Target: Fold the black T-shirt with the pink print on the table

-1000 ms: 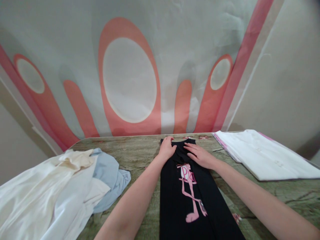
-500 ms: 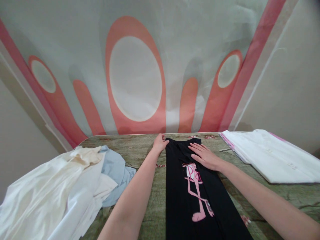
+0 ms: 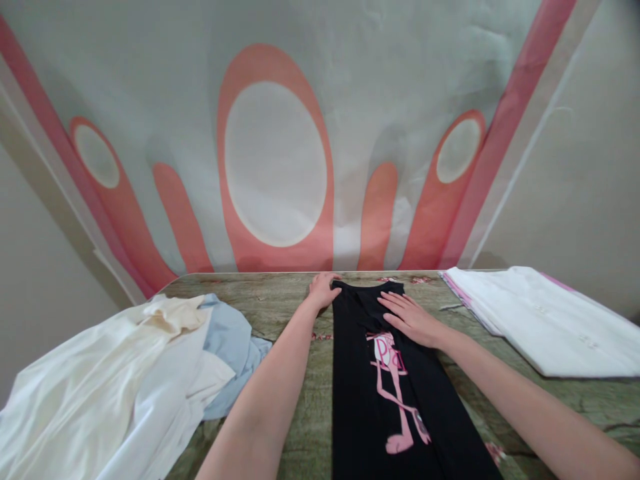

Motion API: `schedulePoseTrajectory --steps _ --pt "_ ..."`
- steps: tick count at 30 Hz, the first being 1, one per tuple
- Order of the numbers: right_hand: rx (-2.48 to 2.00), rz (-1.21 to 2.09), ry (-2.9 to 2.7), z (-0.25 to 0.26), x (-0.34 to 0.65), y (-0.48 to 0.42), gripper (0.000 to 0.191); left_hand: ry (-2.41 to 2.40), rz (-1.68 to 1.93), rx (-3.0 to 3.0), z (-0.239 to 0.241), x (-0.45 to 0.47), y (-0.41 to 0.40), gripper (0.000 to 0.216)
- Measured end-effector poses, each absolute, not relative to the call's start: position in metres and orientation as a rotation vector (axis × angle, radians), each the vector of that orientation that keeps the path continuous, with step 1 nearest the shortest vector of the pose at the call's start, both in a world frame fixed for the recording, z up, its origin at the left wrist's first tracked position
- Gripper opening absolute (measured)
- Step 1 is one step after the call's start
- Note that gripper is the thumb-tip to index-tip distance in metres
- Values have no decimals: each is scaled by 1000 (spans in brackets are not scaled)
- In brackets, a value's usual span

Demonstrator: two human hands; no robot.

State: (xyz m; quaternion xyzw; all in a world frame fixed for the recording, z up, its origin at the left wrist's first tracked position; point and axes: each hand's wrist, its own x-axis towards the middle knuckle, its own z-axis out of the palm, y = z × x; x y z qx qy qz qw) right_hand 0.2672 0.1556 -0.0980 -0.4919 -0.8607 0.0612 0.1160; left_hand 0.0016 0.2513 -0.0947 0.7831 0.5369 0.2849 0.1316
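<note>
A black garment (image 3: 365, 373) with a pink cartoon figure printed on it lies on the table (image 3: 280, 303), folded lengthwise into a long strip that runs away from me. My left hand (image 3: 323, 290) is at the garment's far left corner, and its fingers curl round the edge there. Flat on the cloth just above the print lies my right hand (image 3: 411, 318), with the fingers stretched out and slightly apart. Both forearms reach in from the bottom of the view, one on each side of the strip.
A loose heap of white clothes (image 3: 110, 380) with a light blue piece (image 3: 230, 337) covers the table's left side. A folded white stack (image 3: 540, 320) sits on the right. Straight behind the table's far edge rises a wall (image 3: 275, 160) with red ovals.
My left hand has slid off the top of the garment to its far left corner. The right hand has stayed flat on the cloth. The view has shifted a little.
</note>
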Motion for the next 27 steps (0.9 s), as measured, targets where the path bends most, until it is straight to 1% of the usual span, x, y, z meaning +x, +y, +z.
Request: schedulePoseTrajectory --steps 3,8,12,20,22,27 --pt "-1432 197 -2515 -96 267 155 56 1452 761 2308 -90 -2 264 22" --pt "-1428 213 -2501 -95 266 154 55 1280 646 2336 -77 -12 285 21" --pt "-1425 230 -2491 -95 266 155 54 1159 577 2357 -70 -18 293 14" --pt "-1556 107 -2390 -103 281 171 59 1270 621 2368 -72 -13 286 5" --pt "-1602 103 -2394 -105 285 174 60 1344 626 2368 -70 -4 280 8" --pt "-1642 99 -2387 -105 284 173 60 1521 725 2442 -63 28 240 38"
